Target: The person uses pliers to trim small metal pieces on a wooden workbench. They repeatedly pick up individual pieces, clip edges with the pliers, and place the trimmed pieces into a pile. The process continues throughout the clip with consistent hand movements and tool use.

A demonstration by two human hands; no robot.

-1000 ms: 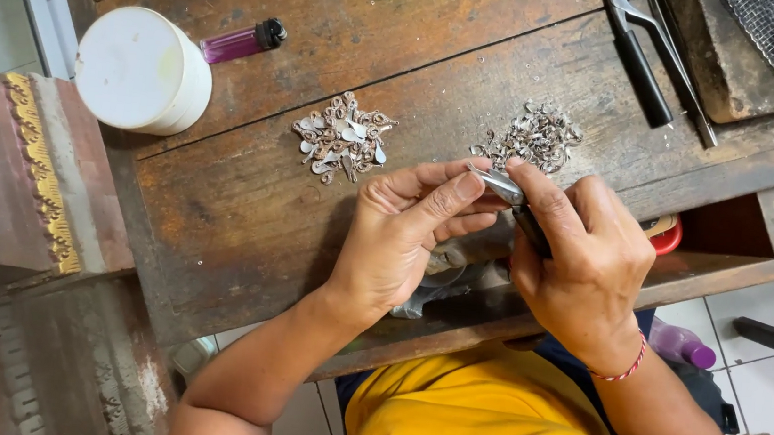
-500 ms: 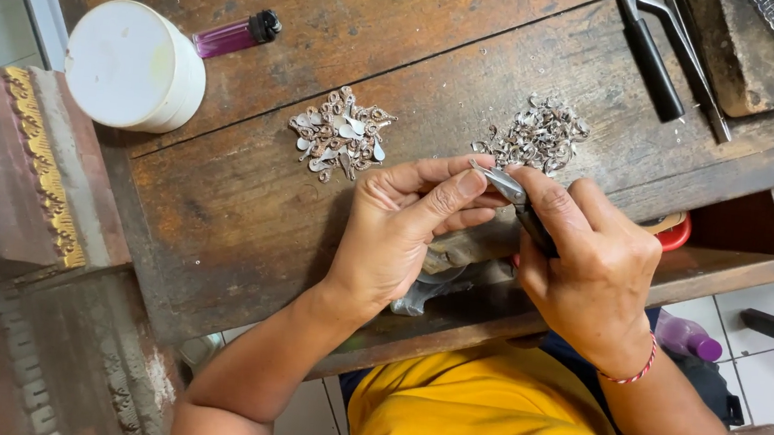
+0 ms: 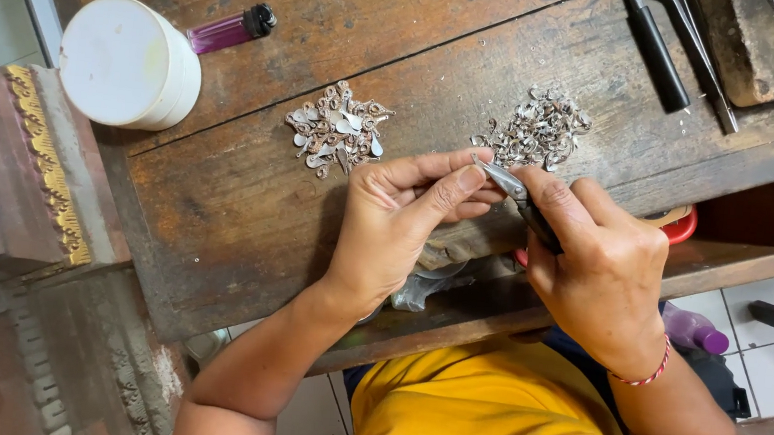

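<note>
Right hand (image 3: 604,267) grips small pliers (image 3: 513,187), left hand (image 3: 401,219) pinches a tiny piece at their tip; both silver-piece heaps (image 3: 337,128) lie just beyond the fingers, within easy picking reach.

Containers, far left of the wooden tabletop (image 3: 248,185): one round white tub (image 3: 128,62), lid on, squat and cylindrical, its visible top and side plain white, no label showing. Just beside its upper right edge: one small purple lighter (image 3: 232,29), translucent body, black cap, lying flat, no label legible. Below the tabletop, at the right, over the tiled floor: one purple plastic bottle (image 3: 696,330), only partly in view. Near it, under the bench edge: one red round container (image 3: 679,225), mostly hidden. Labels, signs, screens: none in view
</note>
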